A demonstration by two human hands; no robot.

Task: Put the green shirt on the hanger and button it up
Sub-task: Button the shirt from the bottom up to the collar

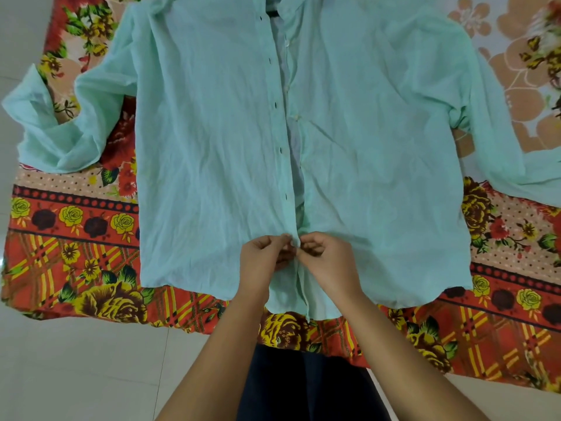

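Note:
The pale green shirt (212,147) lies front up and spread flat on a flowered bedsheet, collar at the top. A dark bit of hanger (273,13) shows at the neck opening. The front placket is open above, with several buttonholes along the left edge and pale buttons on the right edge. My left hand (262,256) pinches the left placket edge near the hem. My right hand (326,256) pinches the right edge, the fingertips of both meeting at the lowest button.
The red, yellow and green flowered bedsheet (76,253) covers the bed. Pale floor tiles (76,369) lie at the lower left. The shirt's sleeves spread out to both sides. My dark trousers (303,387) show between my forearms.

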